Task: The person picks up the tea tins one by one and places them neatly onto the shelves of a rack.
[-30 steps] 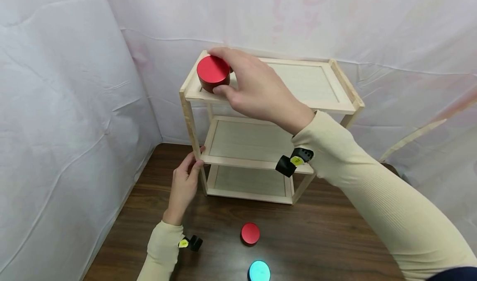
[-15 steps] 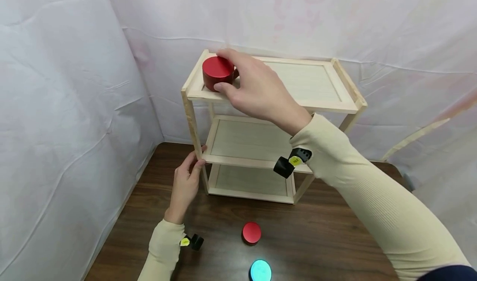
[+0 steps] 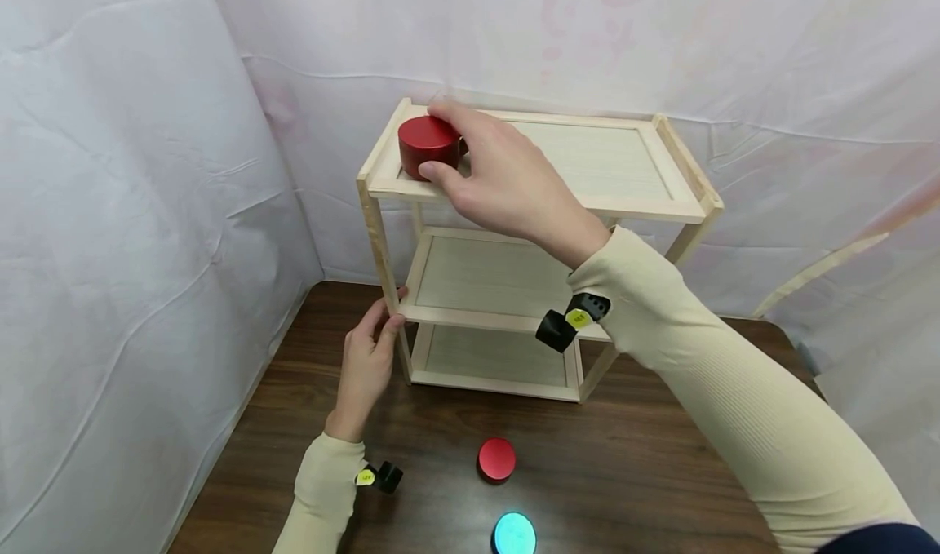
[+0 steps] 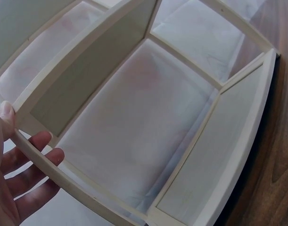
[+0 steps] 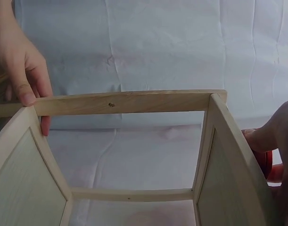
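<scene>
A light wooden three-tier shelf rack stands on the dark table. In the head view, my right hand holds a round red tin at the left end of the top tier, thumb in front and fingers behind. The right wrist view shows only part of this red tin, mostly behind the tier's edge and the hand. Lower down, my left hand grips the rack's front left post at the middle tier. Seen from the left wrist, its thumb and the fingers lie on opposite sides of the post.
On the table in front of the rack sit a smaller red round tin and, nearer, a bright blue round one. White sheeting hangs close behind the rack and along the left side.
The red tin in my right hand has come down onto the top tier and sits more level, slightly further right. My left hand has stayed on the post.
</scene>
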